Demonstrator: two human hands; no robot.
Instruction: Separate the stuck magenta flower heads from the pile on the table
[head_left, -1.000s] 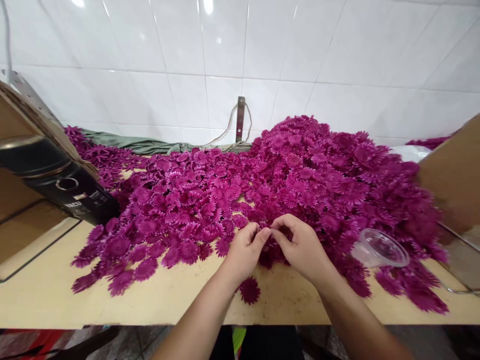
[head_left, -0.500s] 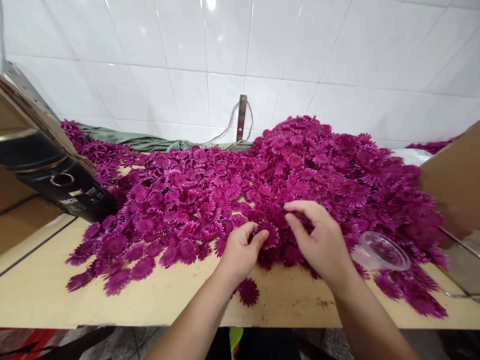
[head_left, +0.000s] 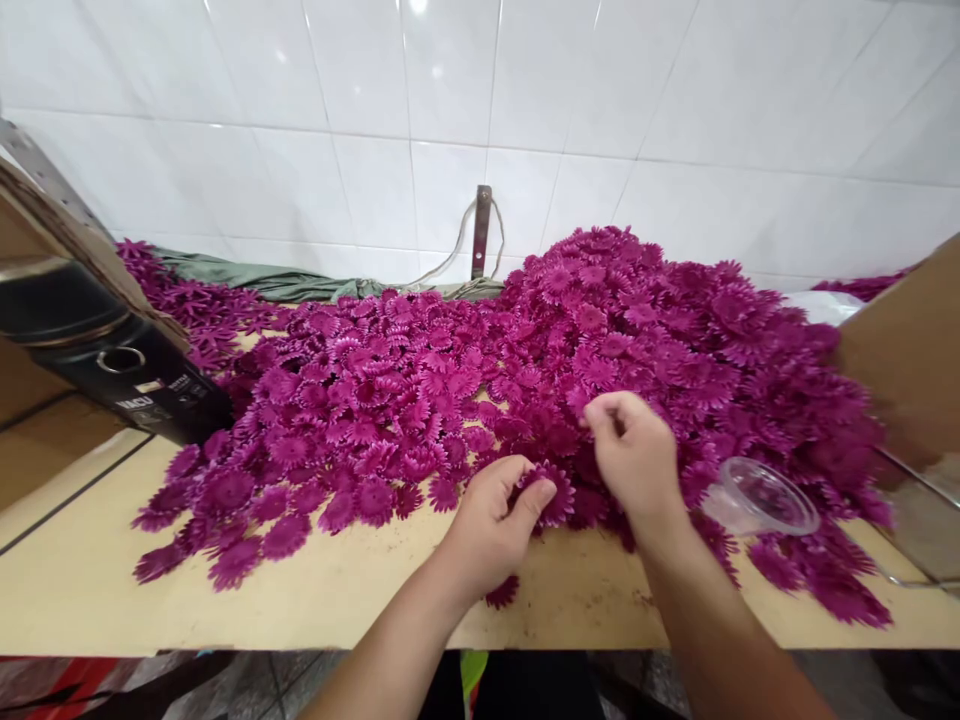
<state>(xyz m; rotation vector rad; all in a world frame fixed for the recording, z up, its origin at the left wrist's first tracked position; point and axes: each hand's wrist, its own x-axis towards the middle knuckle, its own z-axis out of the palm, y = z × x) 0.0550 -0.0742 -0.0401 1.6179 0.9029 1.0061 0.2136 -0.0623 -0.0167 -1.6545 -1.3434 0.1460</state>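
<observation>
Between the thumb and fingers of my left hand (head_left: 499, 515) is a purple artificial flower (head_left: 553, 495), its petals spread toward the right. My right hand (head_left: 634, 455) is a little higher and to the right, apart from that flower. Its thumb and forefinger are pinched together; anything between them is too small to make out. A big heap of the same purple flowers (head_left: 630, 310) rises just beyond my right hand. A lower spread of flowers (head_left: 360, 390) lies to the left. One loose flower (head_left: 502, 592) rests partly hidden behind my left wrist.
A clear plastic cup (head_left: 769, 497) lies among flowers at the right. On the left, a black bottle (head_left: 127, 350) leans by a cardboard box (head_left: 45, 220). Another cardboard box (head_left: 907, 370) stands at the right. Green cloth (head_left: 262, 275) runs along the tiled wall (head_left: 360, 90).
My left hand has moved slightly right with the flower. My right hand has drawn its fingers into a tighter pinch and turned more upright, shifting a little away from the flower.
</observation>
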